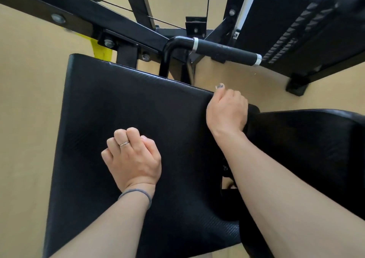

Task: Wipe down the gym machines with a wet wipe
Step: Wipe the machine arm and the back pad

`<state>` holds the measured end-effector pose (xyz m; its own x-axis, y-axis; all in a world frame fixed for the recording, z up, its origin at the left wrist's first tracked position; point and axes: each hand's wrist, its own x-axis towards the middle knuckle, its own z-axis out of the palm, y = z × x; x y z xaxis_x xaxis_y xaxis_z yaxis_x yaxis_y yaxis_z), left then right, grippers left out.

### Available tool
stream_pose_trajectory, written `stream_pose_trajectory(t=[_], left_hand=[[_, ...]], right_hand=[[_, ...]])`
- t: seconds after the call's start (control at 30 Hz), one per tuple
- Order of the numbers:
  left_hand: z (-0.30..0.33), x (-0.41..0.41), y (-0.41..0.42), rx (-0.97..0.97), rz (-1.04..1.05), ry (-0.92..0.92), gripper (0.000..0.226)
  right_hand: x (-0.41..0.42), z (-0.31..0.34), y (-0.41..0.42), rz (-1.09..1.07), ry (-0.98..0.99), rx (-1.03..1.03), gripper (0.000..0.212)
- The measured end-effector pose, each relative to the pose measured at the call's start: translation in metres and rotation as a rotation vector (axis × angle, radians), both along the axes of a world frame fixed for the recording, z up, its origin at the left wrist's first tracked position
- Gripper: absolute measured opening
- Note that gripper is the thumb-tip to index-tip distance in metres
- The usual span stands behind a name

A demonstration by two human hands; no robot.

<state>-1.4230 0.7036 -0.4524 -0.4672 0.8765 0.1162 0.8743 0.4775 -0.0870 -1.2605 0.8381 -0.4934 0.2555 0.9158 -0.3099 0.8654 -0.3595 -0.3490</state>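
The left hand is resting on the big black pad of the gym machine, curled into a fist and holding nothing I can see. The right hand is gripping the pad's right edge; no wipe is showing.

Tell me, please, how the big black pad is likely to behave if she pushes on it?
The black pad probably gives slightly, as its rounded edges suggest cushioning. It likely won't shift, since it seems mounted to the bolted frame. Its fine textured cover should grip rather than slip under the left hand.
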Motion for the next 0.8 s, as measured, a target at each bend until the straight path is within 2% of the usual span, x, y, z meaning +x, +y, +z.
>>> stream_pose_trajectory(t=[0.07,0.17,0.23,0.33,0.4,0.53,0.6,0.7,0.8], left_hand=[[-0.001,0.0,0.0,-0.004,0.002,0.003,0.016],[-0.003,-0.001,0.001,-0.007,0.012,0.02,0.013],[-0.003,0.0,0.0,-0.015,0.011,0.013,0.013],[-0.002,-0.001,0.0,-0.016,0.014,0.0,0.012],[-0.002,0.0,0.0,-0.015,0.015,-0.01,0.012],[-0.001,0.0,0.0,-0.005,0.014,-0.019,0.013],[-0.001,0.0,0.0,0.005,0.014,-0.021,0.012],[-0.003,0.001,0.0,0.019,0.012,-0.018,0.012],[-0.003,0.0,0.0,0.024,0.0,-0.007,0.011]], right_hand=[[-0.021,0.007,0.005,0.101,-0.004,0.04,0.06],[-0.065,0.026,0.001,0.341,0.107,0.17,0.044],[-0.089,0.035,0.005,0.362,0.202,0.211,0.048],[-0.08,0.036,0.015,0.439,0.22,0.118,0.057],[-0.049,0.03,0.023,0.492,0.145,0.007,0.055],[0.016,0.028,0.037,0.348,0.023,-0.352,0.067],[0.034,0.026,0.042,0.269,-0.029,-0.47,0.072],[0.043,0.018,0.052,0.139,-0.059,-0.576,0.078],[0.034,0.018,0.051,0.05,-0.009,-0.562,0.075]])
